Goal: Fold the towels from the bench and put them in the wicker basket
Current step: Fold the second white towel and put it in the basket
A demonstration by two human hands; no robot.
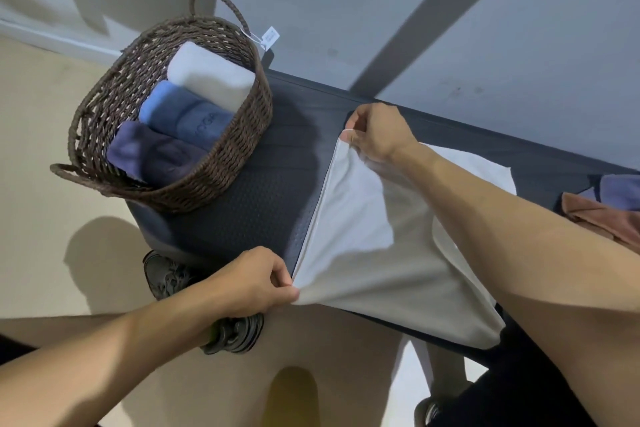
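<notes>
We pinch the white towel (360, 218) by 2 corners, left hand (256, 282) near, right hand (375, 135) far; thin, limp cloth, likely sagging between grips

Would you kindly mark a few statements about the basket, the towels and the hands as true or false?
1. The wicker basket holds three folded towels. True.
2. The white towel is already in the basket. False: it lies on the bench.
3. Each hand pinches a corner of the white towel. True: left hand, right hand.
4. The basket stands on the floor. False: it stands on the bench.
</notes>
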